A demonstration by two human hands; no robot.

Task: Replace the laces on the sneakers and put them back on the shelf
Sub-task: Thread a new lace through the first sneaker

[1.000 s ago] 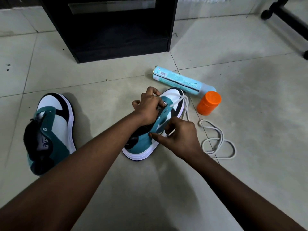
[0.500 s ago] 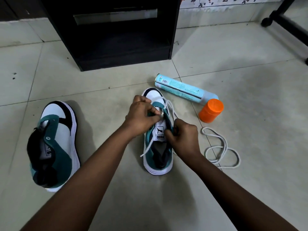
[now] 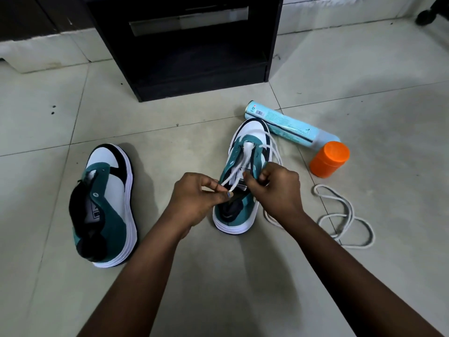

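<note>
Pale tiled floor (image 3: pixel 218 276). Left hand (image 3: pixel 194 200) and right hand (image 3: pixel 277 190) each pinch a lace (image 3: pixel 245 164) end over the upright sneaker (image 3: pixel 243 171). Second sneaker (image 3: pixel 107 207) lies left, loose lace (image 3: pixel 345 215) right; beyond stand can (image 3: pixel 289 127), cap (image 3: pixel 329 159), black shelf (image 3: pixel 194 57).

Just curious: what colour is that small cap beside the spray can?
Orange cap, clearest in the head view.
</note>
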